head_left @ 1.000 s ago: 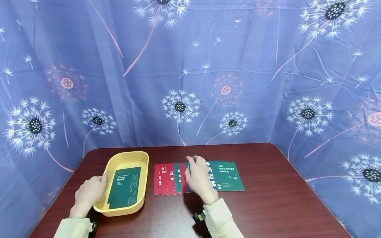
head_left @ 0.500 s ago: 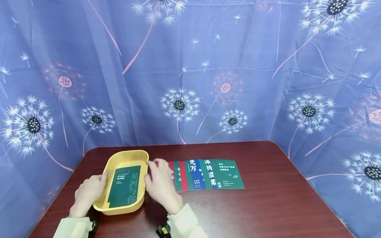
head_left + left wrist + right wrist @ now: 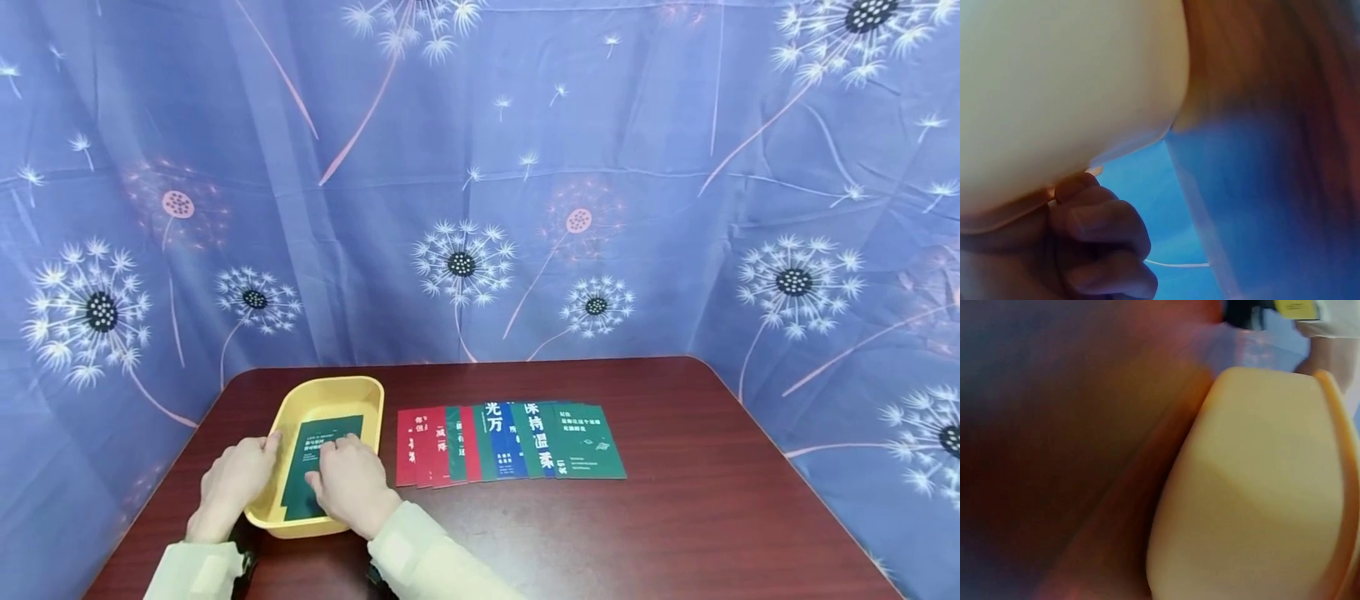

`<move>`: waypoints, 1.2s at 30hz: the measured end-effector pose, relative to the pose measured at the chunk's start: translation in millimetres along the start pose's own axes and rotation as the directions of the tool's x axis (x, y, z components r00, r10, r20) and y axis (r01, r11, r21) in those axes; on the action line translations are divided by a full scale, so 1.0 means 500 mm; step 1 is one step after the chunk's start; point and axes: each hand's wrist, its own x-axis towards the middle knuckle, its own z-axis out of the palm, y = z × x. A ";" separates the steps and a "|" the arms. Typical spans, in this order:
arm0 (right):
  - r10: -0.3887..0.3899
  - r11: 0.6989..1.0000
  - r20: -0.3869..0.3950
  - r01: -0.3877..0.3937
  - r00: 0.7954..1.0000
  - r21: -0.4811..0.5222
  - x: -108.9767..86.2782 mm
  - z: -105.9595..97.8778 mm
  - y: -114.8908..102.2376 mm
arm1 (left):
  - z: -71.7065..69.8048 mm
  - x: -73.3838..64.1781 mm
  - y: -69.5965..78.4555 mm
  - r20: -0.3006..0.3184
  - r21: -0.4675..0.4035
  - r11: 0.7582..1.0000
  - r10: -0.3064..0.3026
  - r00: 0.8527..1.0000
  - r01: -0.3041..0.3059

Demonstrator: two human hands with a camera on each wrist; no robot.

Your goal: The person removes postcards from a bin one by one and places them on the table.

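Observation:
A yellow plastic basin (image 3: 377,417) stands on the left of the table, and dark green printed cards (image 3: 298,492) lie stacked inside it. My left hand (image 3: 234,479) grips the basin's left rim; curled fingers (image 3: 1110,222) show under the rim in the left wrist view. Over the top card is my right hand (image 3: 358,487), reaching in across the basin's right side. Its thumb and fingers are spread apart on the card's face, away from its left edge. In the right wrist view the basin's outer wall (image 3: 1247,487) fills the right half and the right hand's fingers are hidden.
To the right of the basin lies an overlapping row of red, green and blue cards (image 3: 510,442) with white writing. The dark red wooden table (image 3: 675,525) ends at a blue dandelion-print curtain (image 3: 465,167) behind and at both sides.
My right hand has moved left from above the card row, past the basin's right rim, to the green cards inside. The left hand stays on the rim and the row lies uncovered.

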 end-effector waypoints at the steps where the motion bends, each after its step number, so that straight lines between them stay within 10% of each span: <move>1: 0.031 0.999 0.052 -0.030 0.998 -0.028 0.004 0.002 -0.004 | 0.001 0.001 0.001 0.001 -0.003 1.000 0.001 1.000 -0.001; 9: 0.316 0.943 0.356 -0.252 0.879 -0.216 0.043 0.026 -0.058 | 0.002 -0.001 -0.006 0.009 0.007 1.000 0.006 1.000 -0.006; 13: 0.424 0.904 0.389 -0.354 0.817 -0.241 0.051 0.034 -0.067 | 0.004 -0.001 -0.007 0.006 0.005 1.000 0.013 1.000 -0.013; 21: 0.498 0.867 0.409 -0.439 0.764 -0.236 0.059 0.040 -0.071 | 0.004 0.002 -0.001 0.011 0.011 1.000 -0.002 1.000 0.002; 25: 0.507 0.862 0.411 -0.438 0.758 -0.255 0.063 0.045 -0.070 | 0.006 0.004 0.002 0.012 0.007 1.000 -0.001 1.000 0.001; 36: 0.465 0.882 0.307 -0.403 0.830 -0.245 0.070 0.062 -0.064 | 0.002 0.001 0.000 0.007 0.003 1.000 -0.020 1.000 0.020</move>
